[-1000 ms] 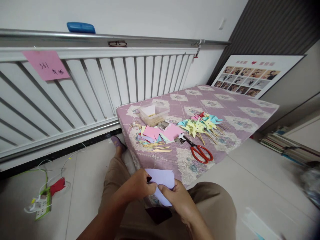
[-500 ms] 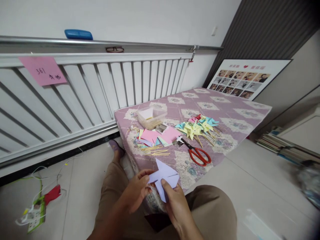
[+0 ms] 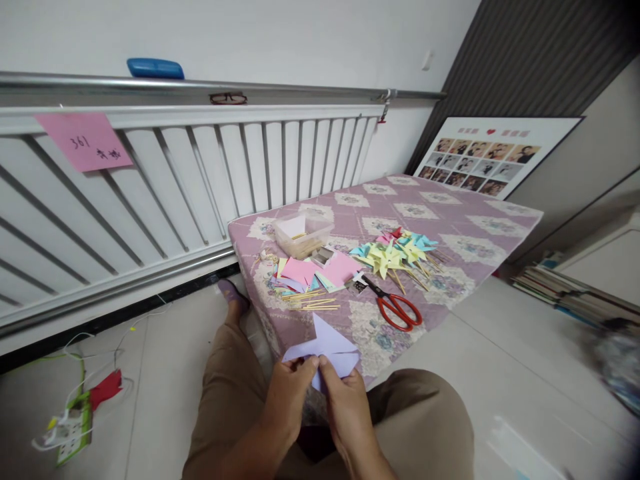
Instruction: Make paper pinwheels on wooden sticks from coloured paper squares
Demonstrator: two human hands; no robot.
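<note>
Paper (image 3: 334, 344), lavender, pinched in both hands (image 3: 290, 390) (image 3: 349, 402), jutting forward

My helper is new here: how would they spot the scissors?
Find the purple patterned cloth beside the white radiator. Near its front edge, right of loose sticks, lie the scissors. Unlike the pinwheels behind, they are dark-bladed and red-handled.

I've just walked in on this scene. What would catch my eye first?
Probably the bright pinwheels heaped on the flowered cloth, with the red-handled scissors lying just nearer the viewer. Next comes the lilac paper at the bottom centre, held by the person's left grip and right grip. Off to the left, the pink note on the white radiator stands out too.
</note>
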